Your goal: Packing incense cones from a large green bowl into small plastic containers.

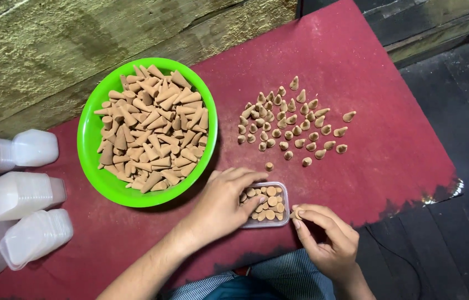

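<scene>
right hand [328,240] pinches a matte tan cone [299,213] beside the clear plastic box [266,204], steadied by left hand's [220,205] spread fingers.

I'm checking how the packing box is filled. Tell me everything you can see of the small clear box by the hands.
The small clear box is a shallow rectangular tray with rounded corners, apparently thin transparent plastic, lying flat and lidless on the red cloth. Tan cones stand packed inside, round bases up. The left hand rests fingers on its left side; the right hand holds one cone at its right edge.
</scene>
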